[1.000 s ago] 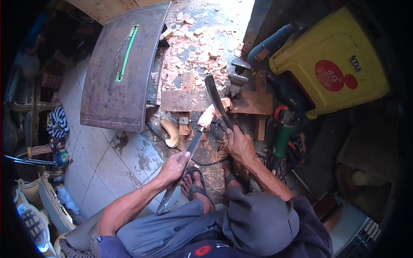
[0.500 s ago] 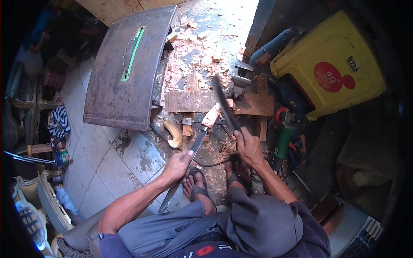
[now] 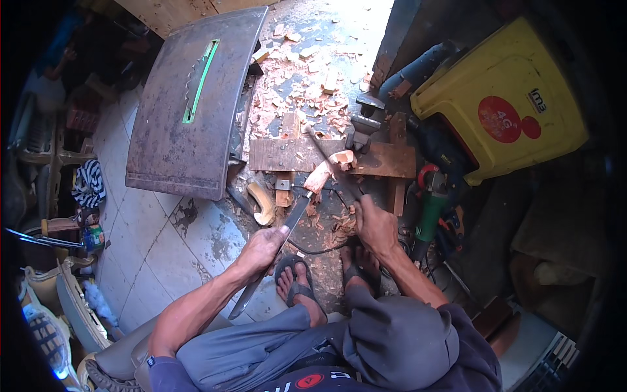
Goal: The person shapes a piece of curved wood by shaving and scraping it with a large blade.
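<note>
My left hand (image 3: 264,248) is closed around the flat of a long machete blade (image 3: 299,212), whose tip slants down toward my lower left. At the blade's far end is a reddish wooden handle (image 3: 319,178) with a curved butt, lying over a wooden board (image 3: 281,155). My right hand (image 3: 377,225) grips a long dark rasp (image 3: 323,151), which crosses the handle near its butt. Whether the rasp presses on the wood is hard to make out. Beside my left hand, a pale curved piece of wood (image 3: 262,204) lies on the floor.
A table saw (image 3: 176,130) with a toothed blade in a green slot stands at left. Beyond the board are a metal vise (image 3: 368,117) and scattered wood shavings (image 3: 307,72). A green angle grinder (image 3: 431,212) and a yellow plastic stool (image 3: 503,98) are at right.
The rasp's far tip has swung left and nearer, and my right hand has shifted slightly. My left hand and the machete have moved a little left and toward me.
</note>
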A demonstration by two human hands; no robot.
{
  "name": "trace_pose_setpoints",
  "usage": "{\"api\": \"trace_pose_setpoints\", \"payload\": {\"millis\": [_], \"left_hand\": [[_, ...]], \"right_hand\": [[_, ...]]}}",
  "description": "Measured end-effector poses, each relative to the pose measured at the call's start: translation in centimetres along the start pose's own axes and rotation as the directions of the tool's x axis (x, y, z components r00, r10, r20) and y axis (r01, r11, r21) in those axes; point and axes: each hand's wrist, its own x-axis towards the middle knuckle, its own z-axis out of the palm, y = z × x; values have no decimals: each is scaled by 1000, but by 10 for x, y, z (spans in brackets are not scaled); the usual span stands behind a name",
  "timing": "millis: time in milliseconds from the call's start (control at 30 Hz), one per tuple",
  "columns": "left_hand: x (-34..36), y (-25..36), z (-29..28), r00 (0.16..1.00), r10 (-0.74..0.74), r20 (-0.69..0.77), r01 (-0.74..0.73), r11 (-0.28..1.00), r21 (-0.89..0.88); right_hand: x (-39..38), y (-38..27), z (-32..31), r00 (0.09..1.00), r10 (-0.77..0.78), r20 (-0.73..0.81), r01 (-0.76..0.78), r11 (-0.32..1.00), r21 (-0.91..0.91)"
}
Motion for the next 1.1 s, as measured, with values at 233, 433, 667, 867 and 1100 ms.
{"api": "trace_pose_setpoints", "payload": {"millis": [233,433,667,867,1100], "left_hand": [[-1,0,-1,1000,16,-9,-16,1000,9],[-4,0,3,999,11,-47,-9,999,46],[-4,5,4,997,16,-71,-11,997,74],[1,-2,1,998,29,-53,-29,999,14],[1,1,-12,994,-64,93,84,970,-227]], "right_hand": [[0,-3,-2,996,-60,-66,61,998,9],[2,-8,-4,960,-90,-264,132,981,145],[6,-11,-7,978,-66,-196,88,991,104],[2,-13,-5,964,-26,-264,65,988,140],[5,-2,3,977,-93,-192,115,988,105]]}}
